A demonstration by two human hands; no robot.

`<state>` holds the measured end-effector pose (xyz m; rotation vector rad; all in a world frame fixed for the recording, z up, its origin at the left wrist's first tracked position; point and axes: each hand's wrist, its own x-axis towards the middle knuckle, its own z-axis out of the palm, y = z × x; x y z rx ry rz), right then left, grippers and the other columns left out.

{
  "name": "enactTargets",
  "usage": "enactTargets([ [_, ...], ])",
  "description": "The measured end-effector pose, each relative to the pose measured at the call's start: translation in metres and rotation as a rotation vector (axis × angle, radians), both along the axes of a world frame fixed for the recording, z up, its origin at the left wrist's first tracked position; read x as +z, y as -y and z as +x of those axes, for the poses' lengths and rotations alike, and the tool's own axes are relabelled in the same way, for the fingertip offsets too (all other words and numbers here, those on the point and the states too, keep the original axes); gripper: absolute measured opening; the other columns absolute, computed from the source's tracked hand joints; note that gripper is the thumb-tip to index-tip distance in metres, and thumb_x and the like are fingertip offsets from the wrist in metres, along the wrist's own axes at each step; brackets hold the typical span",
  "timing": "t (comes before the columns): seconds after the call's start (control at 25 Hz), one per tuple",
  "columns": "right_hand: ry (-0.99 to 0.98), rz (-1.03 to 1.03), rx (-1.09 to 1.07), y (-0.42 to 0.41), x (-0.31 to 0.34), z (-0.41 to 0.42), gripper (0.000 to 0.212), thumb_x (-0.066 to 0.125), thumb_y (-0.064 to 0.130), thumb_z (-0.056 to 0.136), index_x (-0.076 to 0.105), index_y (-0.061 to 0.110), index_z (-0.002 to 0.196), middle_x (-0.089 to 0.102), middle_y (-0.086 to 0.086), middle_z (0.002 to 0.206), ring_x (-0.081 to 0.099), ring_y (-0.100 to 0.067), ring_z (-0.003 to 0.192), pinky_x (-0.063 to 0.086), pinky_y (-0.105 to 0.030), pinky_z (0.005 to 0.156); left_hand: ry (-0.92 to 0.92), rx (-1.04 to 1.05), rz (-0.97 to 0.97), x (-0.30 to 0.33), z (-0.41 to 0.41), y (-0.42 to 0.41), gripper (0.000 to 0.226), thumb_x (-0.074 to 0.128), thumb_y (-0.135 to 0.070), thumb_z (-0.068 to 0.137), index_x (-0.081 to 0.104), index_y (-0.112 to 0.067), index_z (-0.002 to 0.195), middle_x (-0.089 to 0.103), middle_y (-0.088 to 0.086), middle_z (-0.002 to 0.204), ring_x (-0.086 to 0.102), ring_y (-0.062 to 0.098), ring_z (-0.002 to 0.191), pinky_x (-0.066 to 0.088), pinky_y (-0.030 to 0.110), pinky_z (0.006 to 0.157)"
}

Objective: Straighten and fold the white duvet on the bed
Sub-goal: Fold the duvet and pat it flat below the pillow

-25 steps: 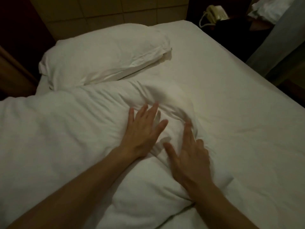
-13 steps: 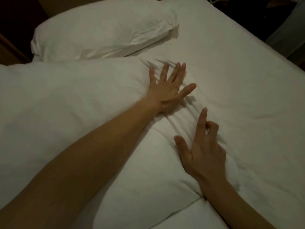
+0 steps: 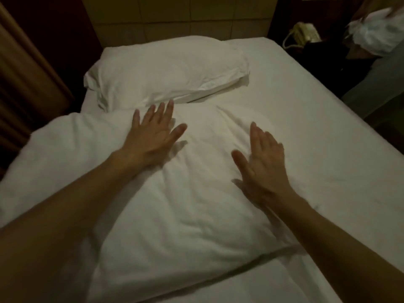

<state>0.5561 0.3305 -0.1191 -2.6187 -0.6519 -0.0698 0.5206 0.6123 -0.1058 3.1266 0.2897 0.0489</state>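
The white duvet [image 3: 185, 204] lies bunched in a thick folded mass across the near left part of the bed [image 3: 328, 149]. My left hand [image 3: 153, 136] lies flat on its far edge, fingers straight and spread, just short of the pillow. On the duvet's right side is my right hand [image 3: 262, 162], also flat, its fingers straight and pointing away from me. Neither hand grips any fabric.
A white pillow [image 3: 168, 71] lies at the head of the bed against a tiled wall. A dark bedside table at the far right carries a cream telephone [image 3: 303, 33] and a white bundle [image 3: 376, 36]. Brown wooden panelling [image 3: 28, 84] borders the left side.
Both hands have slid apart and further up the duvet. My right hand's curled fingers have straightened flat. The camera has tilted up, showing the wall and the telephone again.
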Motion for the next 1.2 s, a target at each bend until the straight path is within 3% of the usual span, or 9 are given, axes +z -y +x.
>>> enactTargets([
  [0.12,-0.033,-0.055,0.199,-0.078,0.021,0.027,0.104,-0.006,0.086,0.080,-0.006,0.022,0.161,0.003,-0.001,0.170,0.002,-0.023,0.155,0.000,-0.054,0.124,-0.033,0.069,0.048,-0.008,-0.007,-0.056,0.106,-0.023,-0.080,0.073,0.010,-0.023,0.157,-0.003,0.003,0.166,0.001,0.026,0.152,-0.001,0.056,0.119],
  [0.24,-0.081,-0.070,0.302,-0.150,0.018,0.055,0.103,-0.002,0.084,0.080,-0.006,0.020,0.161,0.010,-0.002,0.169,0.005,-0.022,0.155,-0.002,-0.053,0.124,0.042,0.184,-0.069,-0.013,-0.013,-0.089,0.094,-0.010,-0.078,0.081,-0.004,-0.023,0.158,0.012,0.002,0.165,0.008,0.021,0.151,-0.001,0.048,0.122],
  [0.32,-0.080,-0.127,0.326,-0.184,0.008,0.080,0.108,-0.003,0.084,0.077,-0.003,0.016,0.161,0.017,-0.004,0.168,0.008,-0.020,0.155,-0.002,-0.053,0.124,0.057,0.247,-0.105,-0.021,-0.011,-0.115,0.096,-0.008,-0.080,0.082,0.003,-0.022,0.158,0.023,0.004,0.162,0.016,0.022,0.149,0.001,0.047,0.122],
  [0.56,-0.101,-0.291,0.245,-0.229,-0.031,0.182,0.120,-0.008,0.091,0.069,0.048,0.018,0.146,0.050,-0.011,0.149,0.044,-0.031,0.136,0.025,-0.053,0.116,-0.068,0.244,-0.179,-0.055,0.038,-0.190,0.132,-0.029,-0.093,0.051,0.028,-0.030,0.152,0.038,0.003,0.155,0.041,0.027,0.135,0.019,0.052,0.115],
  [0.64,-0.132,-0.295,0.202,-0.230,-0.044,0.194,0.122,-0.011,0.094,0.069,0.057,0.017,0.134,0.059,-0.012,0.135,0.052,-0.034,0.124,0.036,-0.052,0.107,-0.043,0.257,-0.209,-0.059,0.046,-0.186,0.124,-0.022,-0.092,0.059,0.034,-0.027,0.149,0.043,0.007,0.151,0.043,0.029,0.133,0.022,0.050,0.114],
  [0.72,-0.036,-0.291,0.206,-0.226,-0.053,0.190,0.116,-0.014,0.092,0.071,0.060,0.015,0.118,0.060,-0.013,0.117,0.052,-0.033,0.109,0.039,-0.047,0.094,0.040,0.307,-0.191,-0.061,0.044,-0.174,0.105,-0.008,-0.084,0.075,0.046,-0.017,0.137,0.053,0.013,0.139,0.048,0.031,0.125,0.027,0.048,0.109],
  [0.84,0.068,-0.182,0.169,-0.211,-0.049,0.165,0.084,-0.003,0.087,0.079,0.044,0.018,0.078,0.055,-0.009,0.089,0.050,-0.030,0.086,0.036,-0.043,0.082,0.115,0.305,-0.148,-0.053,0.030,-0.153,0.080,-0.001,-0.075,0.085,0.049,-0.016,0.102,0.063,0.014,0.113,0.055,0.031,0.106,0.028,0.047,0.104],
  [1.0,0.153,-0.098,0.224,-0.178,-0.019,0.125,0.082,0.001,0.091,0.077,0.037,0.017,0.074,0.047,-0.003,0.077,0.047,-0.028,0.077,0.034,-0.043,0.078,0.183,0.258,-0.112,-0.027,-0.005,-0.123,0.082,-0.009,-0.079,0.084,0.046,-0.018,0.090,0.066,0.014,0.097,0.058,0.030,0.091,0.031,0.043,0.097],
  [1.2,0.299,-0.078,0.217,-0.115,0.063,0.068,0.086,0.005,0.088,0.080,0.045,0.012,0.081,0.049,-0.007,0.079,0.043,-0.029,0.072,0.030,-0.040,0.070,0.329,0.201,-0.031,0.057,-0.062,-0.077,0.081,-0.009,-0.076,0.079,0.048,-0.019,0.073,0.047,0.005,0.068,0.045,0.025,0.068,0.032,0.038,0.073],
])
